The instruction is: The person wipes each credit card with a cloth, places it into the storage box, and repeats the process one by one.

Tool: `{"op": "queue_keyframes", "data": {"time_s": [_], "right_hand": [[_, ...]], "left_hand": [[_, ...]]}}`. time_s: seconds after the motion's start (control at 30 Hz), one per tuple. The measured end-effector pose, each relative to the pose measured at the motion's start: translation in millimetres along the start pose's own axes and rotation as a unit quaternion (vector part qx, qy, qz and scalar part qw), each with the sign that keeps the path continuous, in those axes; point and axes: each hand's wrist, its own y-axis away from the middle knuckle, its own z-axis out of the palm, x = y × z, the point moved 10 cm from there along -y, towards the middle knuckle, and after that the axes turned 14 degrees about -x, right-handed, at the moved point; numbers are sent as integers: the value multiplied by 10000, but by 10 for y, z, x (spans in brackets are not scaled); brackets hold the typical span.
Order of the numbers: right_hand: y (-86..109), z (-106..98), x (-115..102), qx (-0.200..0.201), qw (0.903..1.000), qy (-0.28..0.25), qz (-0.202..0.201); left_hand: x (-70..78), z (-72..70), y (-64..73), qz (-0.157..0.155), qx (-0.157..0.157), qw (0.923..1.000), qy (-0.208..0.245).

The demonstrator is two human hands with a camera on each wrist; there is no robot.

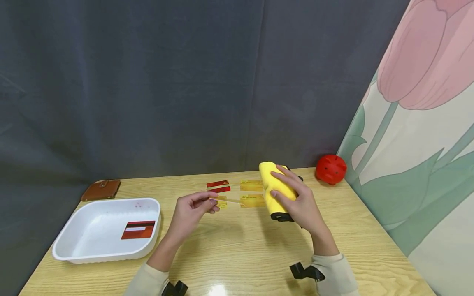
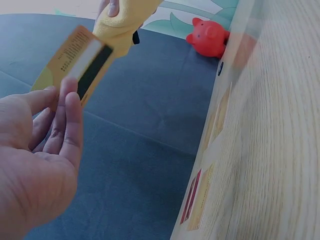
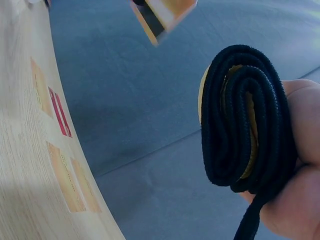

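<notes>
My left hand [image 1: 189, 213] pinches a bank card [image 2: 70, 57] between thumb and fingers, tilted above the table. In the head view it shows as a thin edge; in the left wrist view its back has a black stripe and a white strip. My right hand [image 1: 304, 202] grips a rolled yellow towel [image 1: 273, 185] with black edging, raised over the table; the right wrist view shows its coiled black end [image 3: 242, 120]. Beyond the hands lie a red card [image 1: 218, 186] and several yellow cards [image 1: 252, 185], one partly hidden behind my left fingers.
At the left stands a white plastic tray [image 1: 100, 257] with an orange-red card [image 1: 138, 230] inside. A brown leather wallet [image 1: 101, 190] lies behind it. At the back right sits a red piggy bank [image 1: 331, 169], near the patterned wall. A dark curtain [image 1: 177, 90] borders the table's far edge.
</notes>
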Motion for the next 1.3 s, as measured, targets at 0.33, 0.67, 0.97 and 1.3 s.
{"op": "queue_keyframes", "data": {"time_s": [0.33, 0.67, 0.97, 1.3], "right_hand": [[-7, -10, 8, -4, 10000, -1, -8], [7, -4, 16, -47, 10000, -37, 30], [6, -4, 11, -54, 10000, -17, 31], [-3, 3, 18, -98, 9999, -13, 61]], "left_hand": [[44, -137, 50, -32, 715, 9956, -609], [-9, -201, 53, 93, 1083, 9933, 404], [35, -204, 49, 331, 1095, 9923, 474], [21, -200, 46, 254, 1057, 9936, 317]]}}
